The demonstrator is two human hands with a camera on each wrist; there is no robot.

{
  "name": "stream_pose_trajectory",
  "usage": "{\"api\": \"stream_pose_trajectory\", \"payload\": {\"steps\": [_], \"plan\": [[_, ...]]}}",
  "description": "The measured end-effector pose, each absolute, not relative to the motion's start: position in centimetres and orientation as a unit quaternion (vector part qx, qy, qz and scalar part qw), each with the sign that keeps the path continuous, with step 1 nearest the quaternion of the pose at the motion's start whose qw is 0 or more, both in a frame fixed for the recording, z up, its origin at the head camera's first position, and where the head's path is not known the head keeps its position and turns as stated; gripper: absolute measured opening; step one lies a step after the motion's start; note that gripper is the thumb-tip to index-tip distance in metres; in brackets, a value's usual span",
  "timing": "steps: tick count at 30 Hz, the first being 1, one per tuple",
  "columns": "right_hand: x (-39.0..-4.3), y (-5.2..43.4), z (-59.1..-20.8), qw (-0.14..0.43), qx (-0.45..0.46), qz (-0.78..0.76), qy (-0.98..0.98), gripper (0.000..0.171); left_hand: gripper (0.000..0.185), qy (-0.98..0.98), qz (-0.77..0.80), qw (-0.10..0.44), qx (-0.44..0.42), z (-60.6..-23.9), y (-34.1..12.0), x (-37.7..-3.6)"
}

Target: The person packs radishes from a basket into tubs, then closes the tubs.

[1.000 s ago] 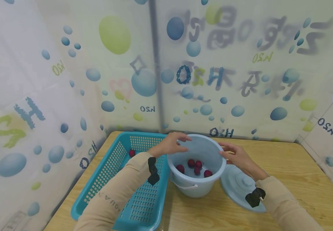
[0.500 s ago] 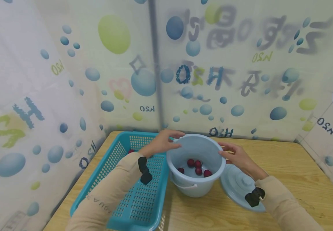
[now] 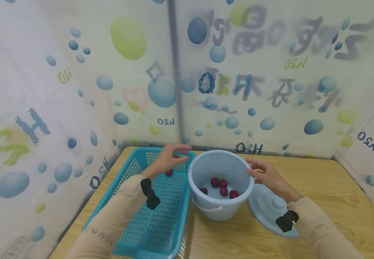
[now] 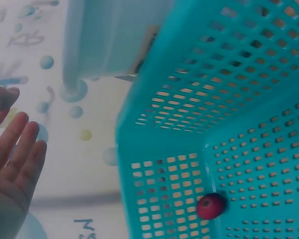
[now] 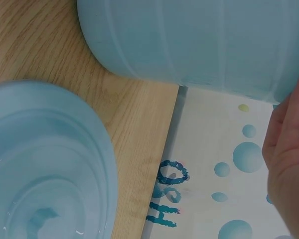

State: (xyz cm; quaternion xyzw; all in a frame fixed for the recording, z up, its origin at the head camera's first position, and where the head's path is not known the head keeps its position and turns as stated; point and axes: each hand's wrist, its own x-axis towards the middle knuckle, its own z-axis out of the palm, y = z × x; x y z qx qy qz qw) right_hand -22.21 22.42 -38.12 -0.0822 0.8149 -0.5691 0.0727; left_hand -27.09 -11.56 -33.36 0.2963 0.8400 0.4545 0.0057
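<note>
A pale blue bucket (image 3: 220, 210) stands upright with several dark red round fruits (image 3: 223, 191) on its floor. My right hand (image 3: 266, 176) is at the bucket's right rim; in the right wrist view its fingers (image 5: 288, 124) lie fairly straight against the outer wall. Left of the bucket is a turquoise perforated basket (image 3: 161, 216). My left hand (image 3: 170, 158) hovers over the basket's far end, fingers loosely bent and holding nothing. Below it, one dark red fruit (image 4: 211, 206) lies on the basket floor near the end wall.
A pale blue round lid (image 3: 272, 208) with a knob lies on the wooden table (image 3: 323, 201), right of the bucket and under my right forearm. A bubble-printed curtain (image 3: 238, 118) hangs behind the table. The bucket's white handle (image 3: 207, 209) hangs down in front.
My left hand has moved left, from over the bucket to over the basket. Two fruits in the bucket have shifted a little. The right hand has stayed at the rim.
</note>
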Motion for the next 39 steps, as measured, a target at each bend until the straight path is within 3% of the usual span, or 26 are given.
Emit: {"api": "stream_pose_trajectory", "payload": {"steps": [15,22,39], "plan": [[-22.2,22.4,-38.2,0.069,-0.086,-0.57,0.814,0.058,0.028,0.87,0.468,-0.045,0.148,-38.1,-14.8,-27.7],[-22.1,22.4,-38.1,0.071,-0.081,-0.569,0.815,0.058,0.03,0.878,0.455,-0.062,0.135,-40.5,-15.6,-28.8],[-22.3,22.4,-38.1,0.071,-0.082,-0.577,0.809,0.057,0.037,0.906,0.421,-0.016,0.036,-44.2,-16.1,-29.2]]}}
